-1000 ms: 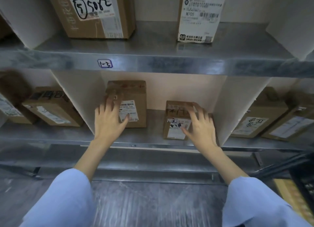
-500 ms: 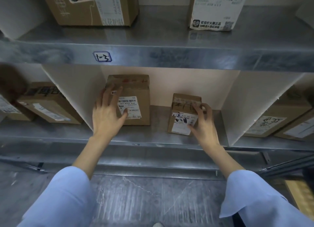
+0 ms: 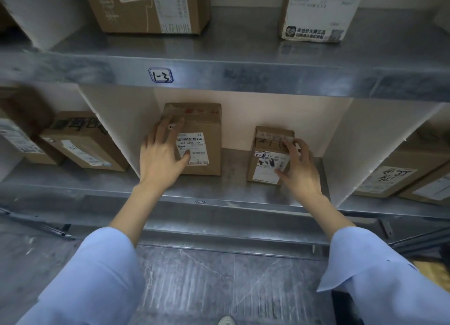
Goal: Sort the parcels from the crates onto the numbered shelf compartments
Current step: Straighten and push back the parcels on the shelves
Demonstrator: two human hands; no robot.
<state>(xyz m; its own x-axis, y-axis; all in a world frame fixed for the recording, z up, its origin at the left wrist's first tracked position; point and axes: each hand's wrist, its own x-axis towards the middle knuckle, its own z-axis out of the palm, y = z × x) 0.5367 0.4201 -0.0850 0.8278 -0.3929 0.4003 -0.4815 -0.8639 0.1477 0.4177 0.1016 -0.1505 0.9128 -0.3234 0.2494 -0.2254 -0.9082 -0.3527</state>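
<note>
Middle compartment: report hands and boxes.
Left hand flat on tall box. Right hand grips small box. Both upright on shelf, apart. Nothing blocking.

Dim overall, cool and flat. Dull sheen along the steel shelf edge [image 3: 243, 81], soft shadow beneath it. Sharp at centre, smeared at far left over the parcels [image 3: 26, 132] and at near right. Bowed lines toward the borders, a wide-angle stretch.
</note>
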